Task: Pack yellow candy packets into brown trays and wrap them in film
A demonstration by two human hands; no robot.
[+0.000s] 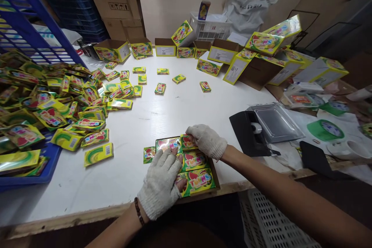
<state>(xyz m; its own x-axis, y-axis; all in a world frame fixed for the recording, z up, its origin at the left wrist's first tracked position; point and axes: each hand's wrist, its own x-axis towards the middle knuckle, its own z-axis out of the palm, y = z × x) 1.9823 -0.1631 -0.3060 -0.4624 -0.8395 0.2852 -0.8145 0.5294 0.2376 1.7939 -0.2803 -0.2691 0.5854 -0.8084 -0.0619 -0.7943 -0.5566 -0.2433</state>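
Note:
An open carton [215, 176] at the table's front edge holds several small yellow-green candy packs [200, 180] laid in rows. My left hand [161, 182], in a white fingerless glove, lies over the packs on the carton's left side with its fingers stretched out. At the far edge of the carton, my gloved right hand [207, 141] has its fingers bent around a candy pack [187, 142]; its fingertips are partly hidden. A loose pack [148, 155] lies just left of the carton, touching or close to it.
A large heap of candy packs [52, 100] spills from a blue crate [43, 176] at the left. Several packs lie scattered mid-table. Yellow cartons [165, 48] line the back. To the right are a black tape dispenser [247, 131], a clear plastic tray [274, 120] and green tape rolls [325, 130].

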